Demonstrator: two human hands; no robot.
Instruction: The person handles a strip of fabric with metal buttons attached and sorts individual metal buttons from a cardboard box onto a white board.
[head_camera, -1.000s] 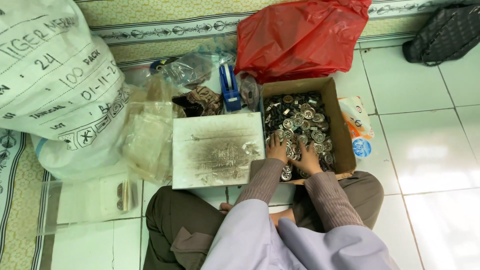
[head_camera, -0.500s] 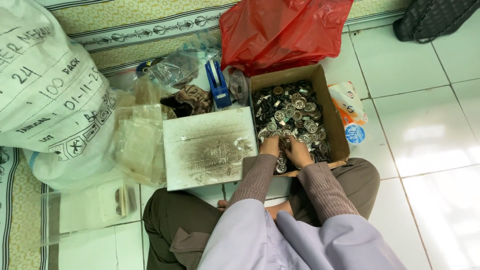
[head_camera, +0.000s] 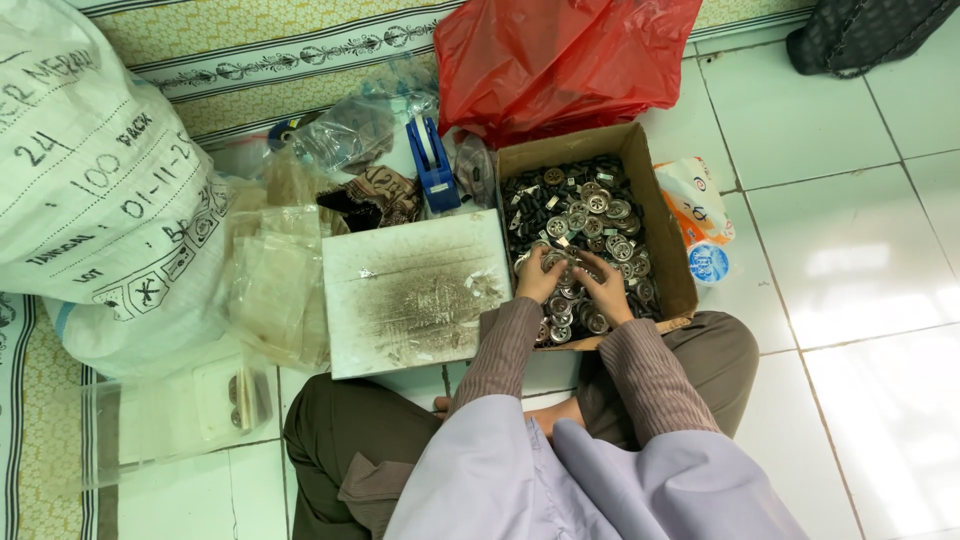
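Down on the tiled floor (head_camera: 850, 240) you sit cross-legged, both hands inside an open cardboard box (head_camera: 660, 240) just in front of your knees. Your left hand (head_camera: 540, 280) and right hand (head_camera: 607, 290) lie close together on a heap of small round metal parts (head_camera: 590, 215) that fills the box. Each hand's fingers curl down into the pile; whether either grip is clenched on a piece I cannot tell, since the fingertips are buried among the parts. Just left of the box, touching its side, lies a flat white board (head_camera: 415, 290) smudged with dark grime. Behind the box sits a red plastic bag (head_camera: 560, 55), with a blue tape dispenser (head_camera: 432, 165) beside it. Farther to your left rests a big white sack (head_camera: 95, 190), with clear plastic bags (head_camera: 275, 280) piled against it.
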